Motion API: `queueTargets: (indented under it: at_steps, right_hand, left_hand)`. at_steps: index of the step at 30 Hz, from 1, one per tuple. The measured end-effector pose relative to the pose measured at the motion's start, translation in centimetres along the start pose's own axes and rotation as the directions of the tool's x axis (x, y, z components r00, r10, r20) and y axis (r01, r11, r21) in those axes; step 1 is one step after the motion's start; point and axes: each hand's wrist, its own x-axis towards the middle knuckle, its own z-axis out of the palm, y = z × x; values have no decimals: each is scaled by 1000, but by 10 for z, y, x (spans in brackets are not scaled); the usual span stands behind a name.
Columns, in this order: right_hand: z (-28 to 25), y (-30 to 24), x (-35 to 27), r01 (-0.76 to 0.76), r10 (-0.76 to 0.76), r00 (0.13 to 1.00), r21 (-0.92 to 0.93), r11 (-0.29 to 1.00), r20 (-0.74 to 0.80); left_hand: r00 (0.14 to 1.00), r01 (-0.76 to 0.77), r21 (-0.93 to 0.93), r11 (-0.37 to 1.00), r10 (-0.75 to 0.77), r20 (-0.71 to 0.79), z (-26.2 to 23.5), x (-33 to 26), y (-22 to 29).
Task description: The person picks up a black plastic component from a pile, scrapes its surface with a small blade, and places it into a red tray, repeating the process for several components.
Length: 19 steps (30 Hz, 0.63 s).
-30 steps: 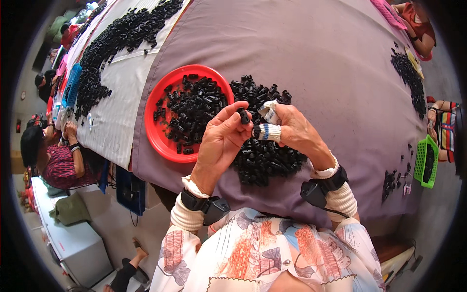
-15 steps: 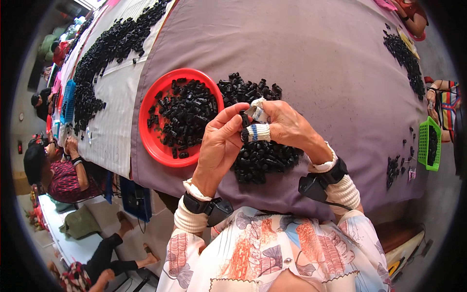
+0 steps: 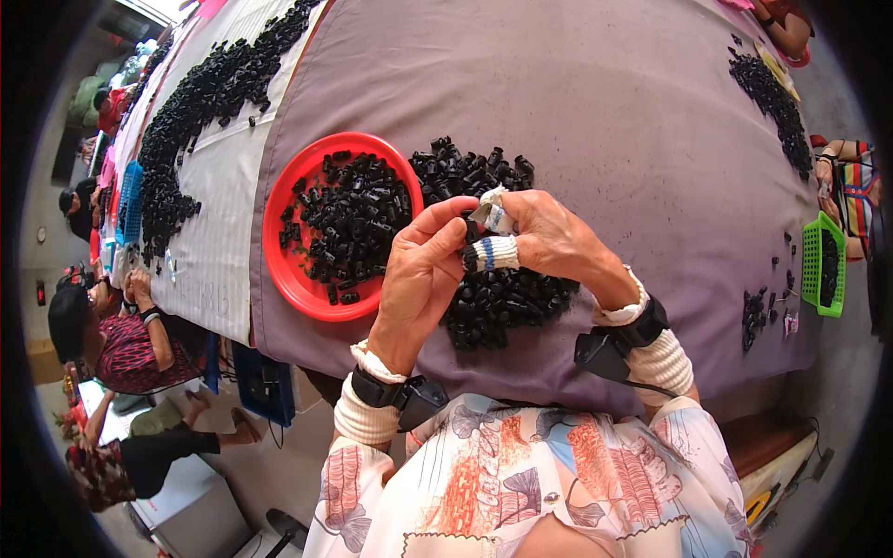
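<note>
My left hand (image 3: 423,265) and my right hand (image 3: 549,237) meet over a pile of small black plastic parts (image 3: 507,307). Between their fingertips is one small black plastic part (image 3: 471,229), mostly hidden by the fingers. My left thumb and forefinger pinch it from the left. From the right, my right thumb and forefinger close on it, each wrapped in a white cloth finger cover (image 3: 495,252) with blue stripes. Just left of my hands stands a round red tray (image 3: 279,270) holding many similar black parts (image 3: 358,219).
A purple-grey cloth (image 3: 595,102) covers the table. On a white cloth (image 3: 223,186) to the left lies a long heap of black parts (image 3: 191,121). At the right are a green basket (image 3: 822,265) and smaller heaps. Several people sit or move around the table.
My hands keep nearly the same pose around the small black part. The view has shifted slightly. At the lower left, a person walking behind has changed position.
</note>
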Motion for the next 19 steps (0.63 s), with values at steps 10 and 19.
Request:
queueTargets:
  at_steps: [10, 19]
  right_hand:
    - [-1, 8, -2, -1, 1, 1000, -10, 1000, -15]
    - [-4, 6, -3, -2, 2, 1000, 7, 1000, 29]
  left_hand:
    - [1000, 10, 10, 1000, -10, -1, 6, 2, -1]
    - [998, 21, -3, 1000, -20, 55, 2, 3, -1]
